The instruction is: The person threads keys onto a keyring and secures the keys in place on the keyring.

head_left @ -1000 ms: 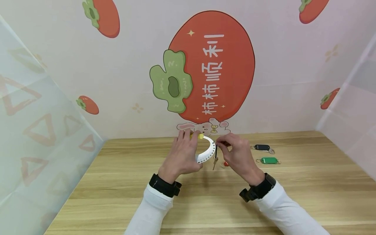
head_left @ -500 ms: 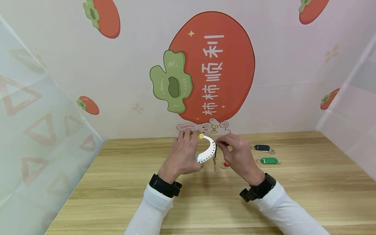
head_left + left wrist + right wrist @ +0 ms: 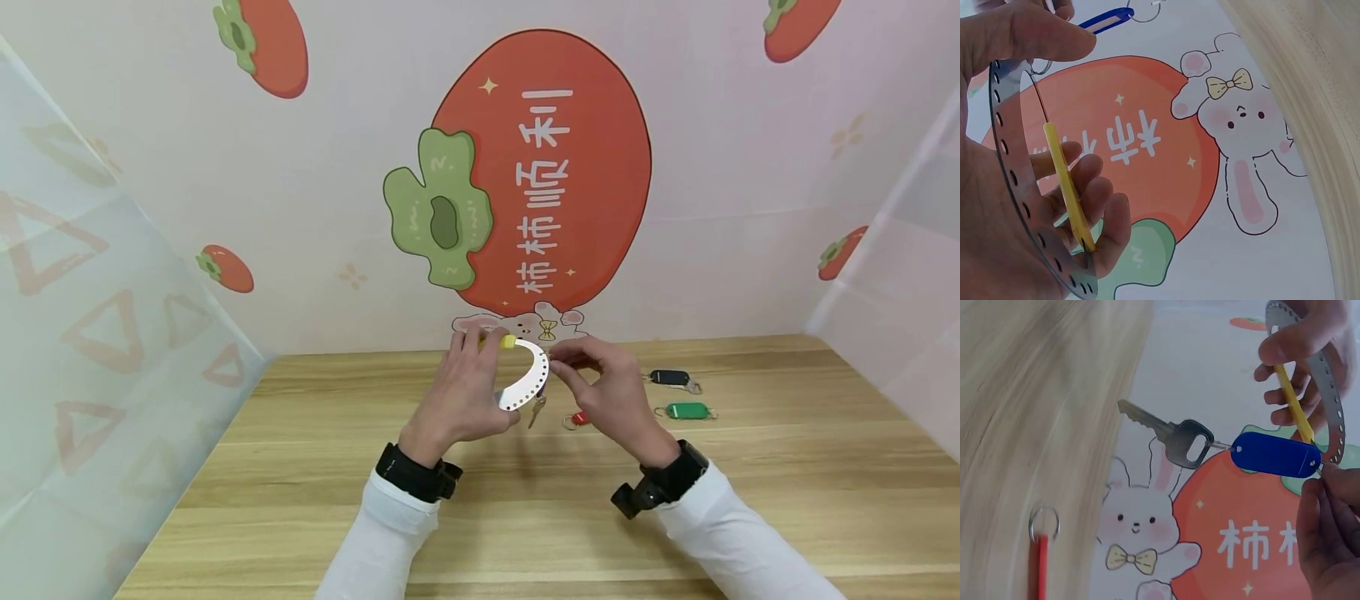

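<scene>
My left hand point(image 3: 461, 396) grips a curved, crescent-shaped key holder plate point(image 3: 531, 385) with a row of small holes along its outer edge. A yellow bar point(image 3: 1067, 181) spans the plate's two ends, and the left fingers curl near it. My right hand point(image 3: 611, 396) pinches the small wire ring at one end of a blue key tag point(image 3: 1275, 454), right at the plate's outer edge. From the tag's other end hangs a metal key point(image 3: 1179, 440) with a dark head. In the head view the plate hides most of the tag, while the key point(image 3: 537, 412) shows below it.
On the wooden table point(image 3: 480, 533) to the right lie a black key tag point(image 3: 669, 377) with a key, a green key tag point(image 3: 687, 411) and a red key tag point(image 3: 579, 418), partly behind the right hand. A printed backdrop point(image 3: 322, 167) stands behind the table.
The plate and left hand have shifted slightly left and up. The hanging key has swung left, and its tag has passed mostly behind the plate. More of the red tag shows.
</scene>
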The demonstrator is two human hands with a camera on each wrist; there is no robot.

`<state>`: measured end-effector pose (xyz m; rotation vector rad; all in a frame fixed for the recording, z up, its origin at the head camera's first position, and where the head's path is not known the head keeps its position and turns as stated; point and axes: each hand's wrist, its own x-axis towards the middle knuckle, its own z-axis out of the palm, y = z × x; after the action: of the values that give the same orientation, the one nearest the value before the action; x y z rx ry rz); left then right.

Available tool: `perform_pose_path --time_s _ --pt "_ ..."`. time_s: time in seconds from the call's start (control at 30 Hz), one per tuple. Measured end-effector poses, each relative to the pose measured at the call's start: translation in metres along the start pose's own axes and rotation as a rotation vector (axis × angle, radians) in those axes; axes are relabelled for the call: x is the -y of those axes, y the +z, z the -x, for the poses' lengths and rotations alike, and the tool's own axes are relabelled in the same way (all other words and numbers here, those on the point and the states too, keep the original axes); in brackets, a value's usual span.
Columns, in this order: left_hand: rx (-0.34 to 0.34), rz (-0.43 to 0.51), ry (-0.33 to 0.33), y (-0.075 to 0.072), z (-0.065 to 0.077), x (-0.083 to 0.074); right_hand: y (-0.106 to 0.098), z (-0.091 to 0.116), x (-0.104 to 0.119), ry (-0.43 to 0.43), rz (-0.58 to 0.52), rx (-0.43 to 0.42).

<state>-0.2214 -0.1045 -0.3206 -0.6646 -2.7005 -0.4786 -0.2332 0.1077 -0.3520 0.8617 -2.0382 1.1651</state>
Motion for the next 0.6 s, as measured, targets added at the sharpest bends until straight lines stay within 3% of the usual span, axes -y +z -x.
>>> perform_pose_path --time_s 0.4,0.6 --pt "-0.003 0.041 -0.006 -0.002 0.0 0.0 -0.01 -0.002 -0.003 0.467 -0.353 0.184" --pt "-0.008 0.042 -0.003 -0.002 0.0 0.0 -0.015 -0.003 -0.003 0.562 -0.466 0.23"
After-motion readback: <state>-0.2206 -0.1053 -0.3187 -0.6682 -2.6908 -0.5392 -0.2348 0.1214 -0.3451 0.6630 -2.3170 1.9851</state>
